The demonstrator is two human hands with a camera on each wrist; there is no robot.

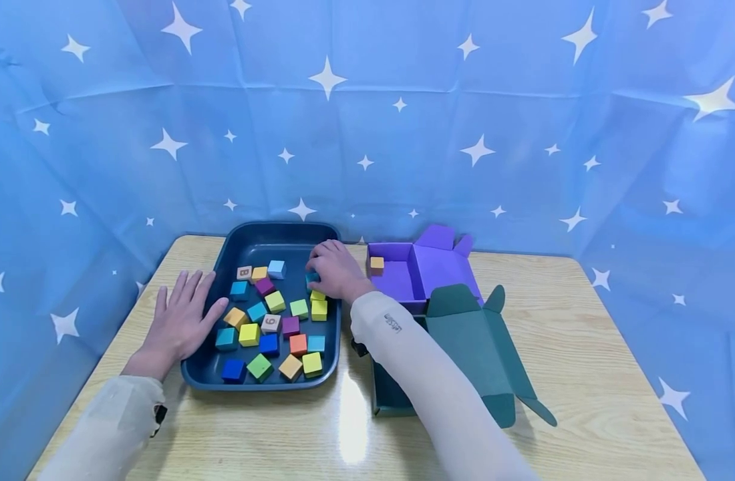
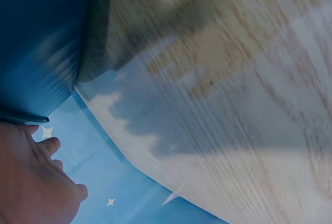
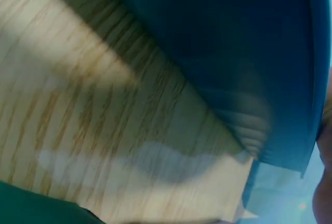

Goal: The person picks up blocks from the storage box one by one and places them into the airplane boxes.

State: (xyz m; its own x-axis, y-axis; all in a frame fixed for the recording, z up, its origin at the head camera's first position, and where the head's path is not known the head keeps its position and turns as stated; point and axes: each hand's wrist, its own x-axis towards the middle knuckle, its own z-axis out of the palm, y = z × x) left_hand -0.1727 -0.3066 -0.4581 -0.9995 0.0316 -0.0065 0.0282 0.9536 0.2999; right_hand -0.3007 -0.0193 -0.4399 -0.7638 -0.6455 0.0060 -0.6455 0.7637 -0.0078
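In the head view, a dark blue tray (image 1: 283, 252) holds several small coloured cube blocks, two of them printed with characters. My left hand (image 1: 184, 321) lies spread over the tray's left rim, fingers straight, with nothing in its grasp. At the tray's right side my right hand (image 1: 337, 270) reaches over the rim with curled fingers, pinching a teal block (image 1: 310, 278) that they partly hide. Two yellow blocks (image 1: 319, 310) sit just below those fingers. Each wrist view shows the tray's outer wall, with the left hand (image 2: 39, 182) at the rim and a sliver of the right hand (image 3: 324, 156).
Right of the tray stands an open purple box (image 1: 397, 284) with one orange-yellow block (image 1: 376, 266) in its corner. Nearer me is an open dark green box (image 1: 476, 347), its lid spread rightward, partly covered by my right sleeve. All stand on a wooden table (image 1: 584, 374).
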